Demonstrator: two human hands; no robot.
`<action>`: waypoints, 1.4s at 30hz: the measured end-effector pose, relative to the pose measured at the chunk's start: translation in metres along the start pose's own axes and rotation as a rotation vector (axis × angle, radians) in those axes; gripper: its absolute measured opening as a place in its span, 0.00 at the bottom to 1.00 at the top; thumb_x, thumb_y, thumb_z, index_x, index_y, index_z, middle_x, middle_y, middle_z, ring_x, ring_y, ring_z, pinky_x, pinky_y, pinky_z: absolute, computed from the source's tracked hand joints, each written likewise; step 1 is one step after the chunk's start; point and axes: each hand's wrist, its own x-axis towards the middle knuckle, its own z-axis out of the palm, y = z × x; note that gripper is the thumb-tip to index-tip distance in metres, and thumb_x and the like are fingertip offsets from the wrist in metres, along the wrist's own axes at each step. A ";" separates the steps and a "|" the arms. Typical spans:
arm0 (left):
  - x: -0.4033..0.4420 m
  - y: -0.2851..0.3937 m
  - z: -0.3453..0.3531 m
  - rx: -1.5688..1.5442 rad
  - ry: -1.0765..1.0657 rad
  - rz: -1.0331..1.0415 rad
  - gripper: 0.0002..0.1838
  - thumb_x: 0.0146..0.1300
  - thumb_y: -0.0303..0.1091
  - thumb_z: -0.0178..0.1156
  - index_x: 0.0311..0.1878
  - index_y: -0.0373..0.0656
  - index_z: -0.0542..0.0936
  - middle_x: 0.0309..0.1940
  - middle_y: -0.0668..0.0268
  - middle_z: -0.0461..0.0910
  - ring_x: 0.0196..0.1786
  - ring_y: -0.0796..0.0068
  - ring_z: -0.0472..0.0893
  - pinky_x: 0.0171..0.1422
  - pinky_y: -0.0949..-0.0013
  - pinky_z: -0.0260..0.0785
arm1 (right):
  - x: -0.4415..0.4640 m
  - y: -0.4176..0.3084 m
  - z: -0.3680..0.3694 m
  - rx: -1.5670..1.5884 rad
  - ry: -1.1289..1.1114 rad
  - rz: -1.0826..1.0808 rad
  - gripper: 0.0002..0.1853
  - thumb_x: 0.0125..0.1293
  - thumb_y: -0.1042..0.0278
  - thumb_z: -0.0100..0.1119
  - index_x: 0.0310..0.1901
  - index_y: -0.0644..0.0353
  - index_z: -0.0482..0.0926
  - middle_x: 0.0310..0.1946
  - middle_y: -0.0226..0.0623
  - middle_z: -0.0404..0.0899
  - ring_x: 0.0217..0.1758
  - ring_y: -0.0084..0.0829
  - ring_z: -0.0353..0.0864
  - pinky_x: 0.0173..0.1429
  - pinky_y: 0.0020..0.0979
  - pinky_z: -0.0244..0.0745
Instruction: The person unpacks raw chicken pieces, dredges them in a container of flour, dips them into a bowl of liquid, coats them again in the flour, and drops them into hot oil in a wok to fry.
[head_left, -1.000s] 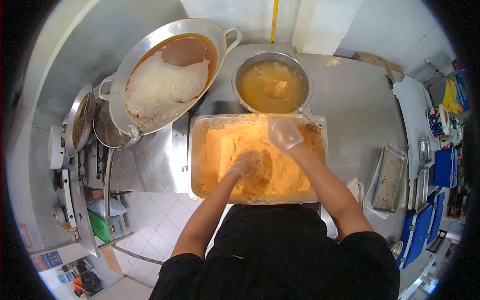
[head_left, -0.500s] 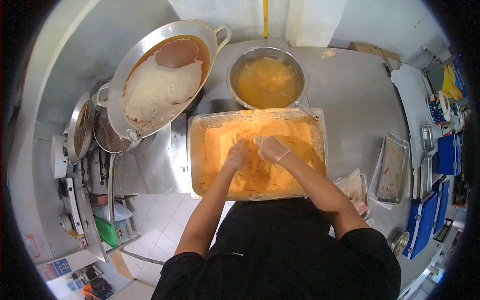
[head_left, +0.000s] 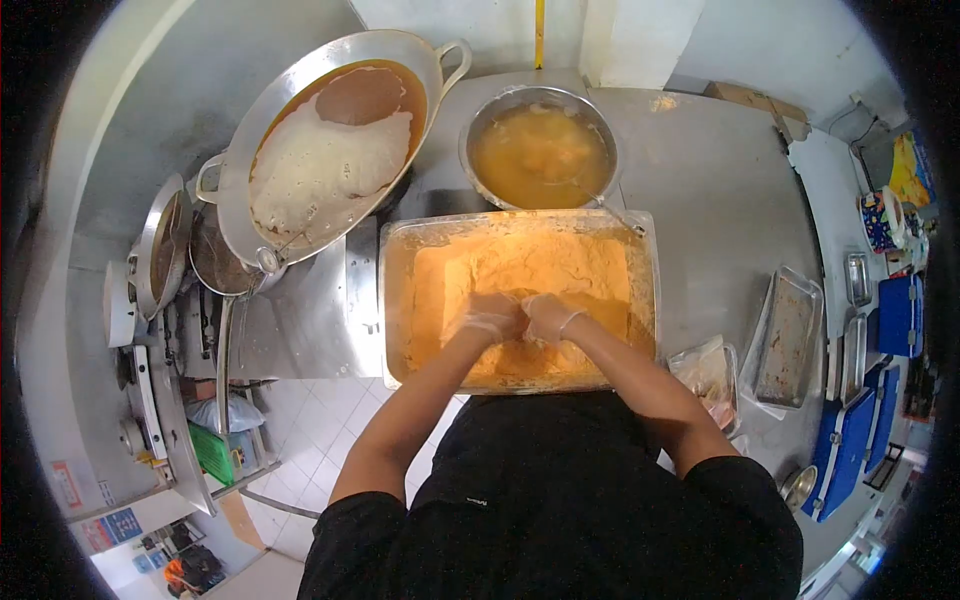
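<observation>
Head view: smooth grey metal counter (head_left: 700,180), extending before the person in black (head_left: 600,490). Large silvery metal wok (head_left: 236,195), two loop handles, stands left; dark brown liquid (head_left: 360,95) inside lies partly under pale foam (head_left: 330,155). Shallow rectangular tub (head_left: 398,300) sits on the counter directly before the person, long axis running left to right; it holds fine orange powder (head_left: 530,250), surface uneven. Round metal bowl (head_left: 613,155) of cloudy yellow liquid (head_left: 540,150) adjoins its far side. Left hand (head_left: 497,312) and right hand (head_left: 548,315), both sheathed in clear film, meet low in the tub. Fingers curl inward; tips obscured, cannot tell whether anything is grasped.
</observation>
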 end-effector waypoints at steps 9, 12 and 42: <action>-0.011 -0.051 0.031 -0.513 0.206 -0.023 0.29 0.47 0.49 0.76 0.53 0.52 0.82 0.44 0.54 0.86 0.51 0.52 0.84 0.56 0.55 0.74 | -0.026 0.018 -0.001 0.244 0.061 -0.157 0.27 0.57 0.70 0.66 0.60 0.66 0.77 0.51 0.55 0.84 0.52 0.46 0.85 0.58 0.39 0.77; -0.009 -0.048 0.034 -0.679 0.208 -0.090 0.33 0.46 0.45 0.78 0.57 0.52 0.78 0.44 0.54 0.85 0.51 0.52 0.84 0.55 0.55 0.74 | -0.009 0.007 0.027 0.372 0.306 -0.169 0.28 0.58 0.68 0.65 0.62 0.64 0.77 0.56 0.53 0.82 0.56 0.45 0.84 0.61 0.37 0.77; 0.085 -0.049 0.079 -0.230 -0.014 0.065 0.26 0.59 0.50 0.66 0.57 0.48 0.81 0.51 0.55 0.84 0.56 0.57 0.82 0.57 0.57 0.75 | -0.023 0.028 -0.098 -0.120 0.538 0.040 0.14 0.65 0.63 0.58 0.44 0.67 0.78 0.42 0.52 0.83 0.42 0.52 0.83 0.48 0.45 0.78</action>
